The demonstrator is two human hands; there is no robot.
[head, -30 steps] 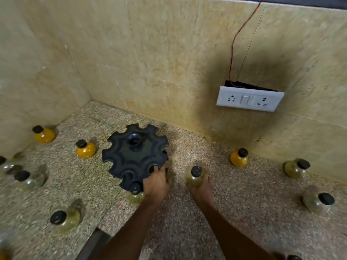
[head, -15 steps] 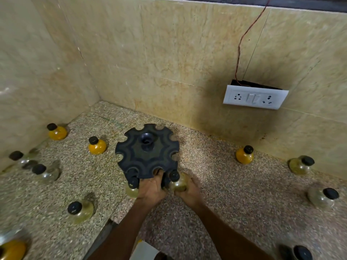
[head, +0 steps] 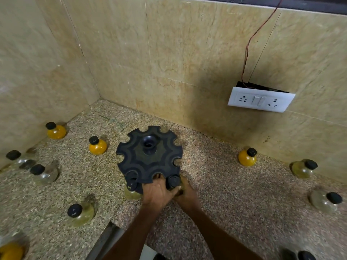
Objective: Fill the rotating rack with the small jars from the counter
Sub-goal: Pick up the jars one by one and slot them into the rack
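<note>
The black rotating rack stands mid-counter, a notched disc with a centre hub. One greenish jar hangs in its front-left notch. My left hand grips the rack's front edge. My right hand holds a black-capped jar with its neck at the front-right notch; the jar's body is mostly hidden by my fingers. Loose jars stand around: yellow ones, greenish ones, and clear ones.
Tiled walls close the counter at the back and left. A white socket plate with a red wire hangs on the back wall. The counter's front edge runs under my left forearm. Another yellow jar sits at the bottom left.
My right hand has carried the jar leftward from the counter to the rack's front-right notch. The left hand stayed on the rack's front edge, and the view shifted.
</note>
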